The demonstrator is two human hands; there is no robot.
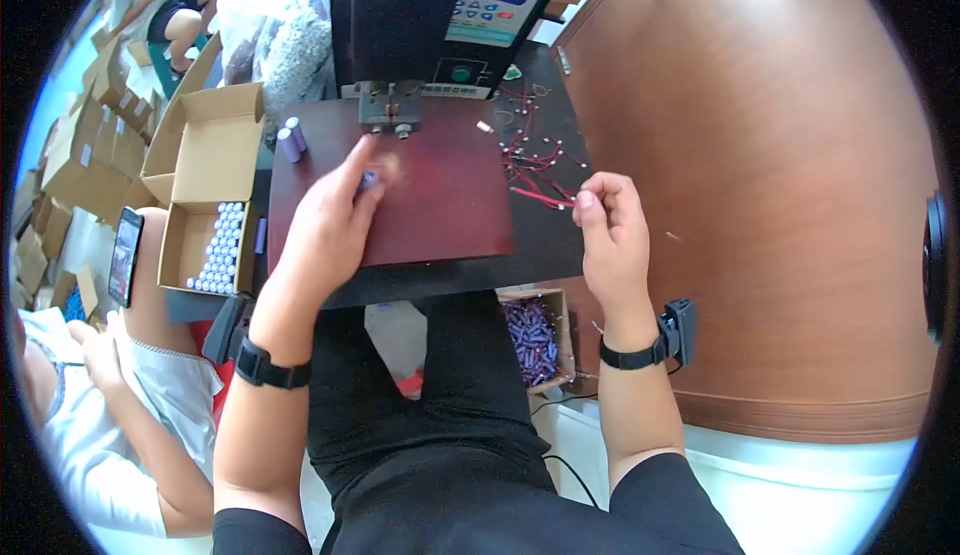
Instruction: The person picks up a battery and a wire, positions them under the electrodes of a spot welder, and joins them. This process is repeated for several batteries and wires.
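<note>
My left hand (pixel 328 217) is closed around a small purple cylindrical battery cell (pixel 370 180), with its end showing between thumb and fingers. It hovers over a dark red board (pixel 440 220), just below the two metal tips (pixel 390 127) of a black bench machine (pixel 410 15) that looks like a spot welder. Off the board's right side, my right hand (pixel 614 240) pinches the end of a red wire lead (pixel 545 198). More red and black wire leads (pixel 535 155) with small white ends lie tangled on the black table beyond it.
Two purple cells (pixel 290 143) stand at the board's left. An open cardboard box (pixel 175 245) holds rows of cells. Below the table edge, another box (pixel 563 340) contains many wired purple cells. A brown wooden panel (pixel 760 205) borders the right. At left, a person sits with a phone (pixel 125 255).
</note>
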